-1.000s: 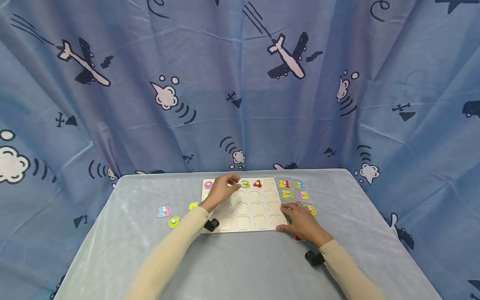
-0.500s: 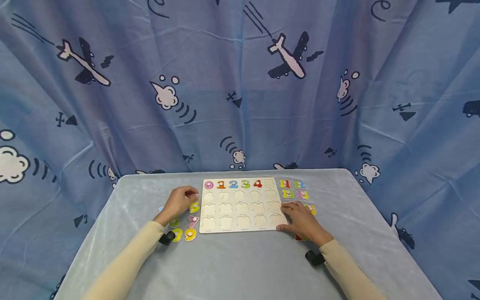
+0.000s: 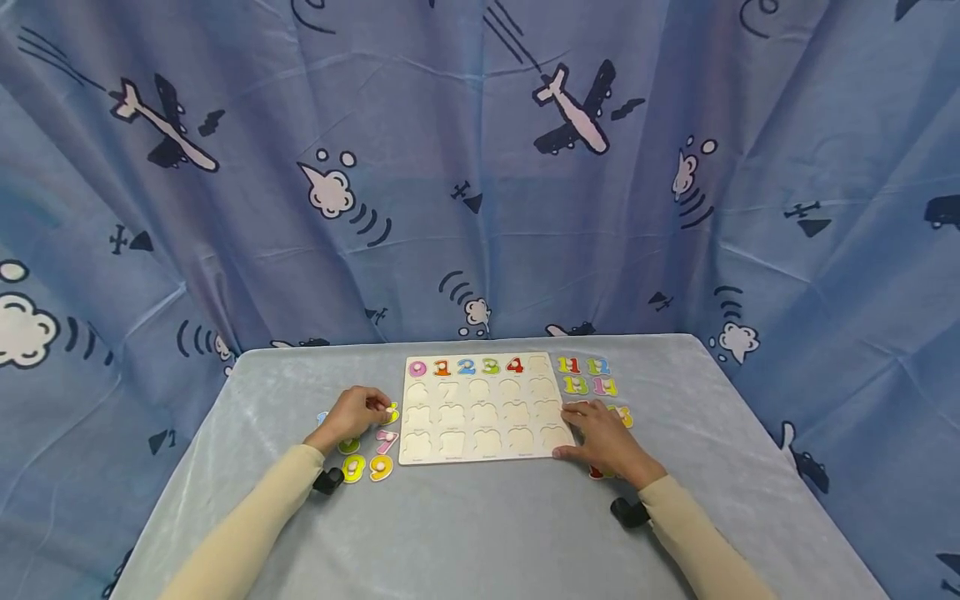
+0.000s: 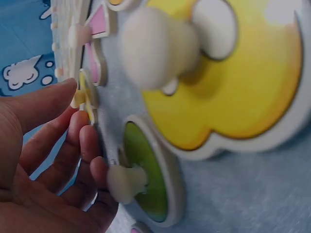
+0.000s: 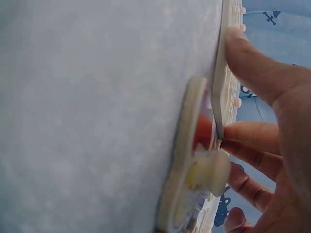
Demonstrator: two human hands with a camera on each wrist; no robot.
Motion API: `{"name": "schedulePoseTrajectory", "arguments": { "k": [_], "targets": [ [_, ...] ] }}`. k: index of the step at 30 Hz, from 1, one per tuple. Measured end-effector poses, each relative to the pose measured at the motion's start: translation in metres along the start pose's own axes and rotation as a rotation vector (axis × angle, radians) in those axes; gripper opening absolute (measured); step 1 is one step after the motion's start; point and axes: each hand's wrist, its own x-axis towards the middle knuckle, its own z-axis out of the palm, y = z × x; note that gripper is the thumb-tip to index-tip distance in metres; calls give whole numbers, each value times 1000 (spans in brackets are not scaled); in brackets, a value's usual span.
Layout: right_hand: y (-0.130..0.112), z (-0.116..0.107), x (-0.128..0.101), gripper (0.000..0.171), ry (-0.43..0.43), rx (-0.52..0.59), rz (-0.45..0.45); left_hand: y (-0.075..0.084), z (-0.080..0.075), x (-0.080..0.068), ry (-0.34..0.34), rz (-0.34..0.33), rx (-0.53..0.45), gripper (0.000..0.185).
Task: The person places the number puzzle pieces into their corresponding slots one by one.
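Observation:
My left hand (image 3: 352, 414) is at the loose pieces left of the pale wooden number puzzle board (image 3: 480, 461). Thumb and forefinger pinch the knob of the yellow-green number 5 piece (image 3: 393, 412), which stands partly hidden by the fingertips. In the left wrist view, that yellow piece (image 4: 89, 99) shows edge-on at the fingertips. My right hand (image 3: 602, 437) rests at the board's right edge, thumb at the near corner and fingers farther up the side. Pieces 0 to 4 fill the board's top row up to the red 4 (image 3: 514, 366); the other recesses show bare wood.
Near my left hand lie the green 6 (image 3: 348, 447), pink 7 (image 3: 386, 442), yellow 8 (image 3: 353, 469) and 9 (image 3: 381, 467). Right of the board are the 11 (image 3: 568, 366), 12 (image 3: 597, 367), 13 (image 3: 575, 385) and 14 (image 3: 604, 387). More pieces lie partly under my right hand.
My left hand has moved from over the board's top row leftward to the loose pieces, then down onto the number 5 piece, pinching its knob. The right hand stays at the board's edge.

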Motion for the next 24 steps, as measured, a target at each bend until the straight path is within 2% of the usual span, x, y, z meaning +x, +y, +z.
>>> {"name": "schedulePoseTrajectory", "arguments": {
  "k": [5, 15, 19, 24],
  "targets": [
    [-1, 1, 0, 83, 7, 0, -1, -3, 4, 1, 14, -27, 21, 9],
    [-1, 1, 0, 83, 2, -5, -7, -2, 6, 1, 33, 0, 33, 9],
    [-1, 0, 0, 83, 4, -8, 0, 10, 5, 3, 47, 42, 23, 10],
    [-2, -1, -1, 83, 9, -3, -5, 37, 12, 10, 58, 135, -6, 8]
  ]
}}
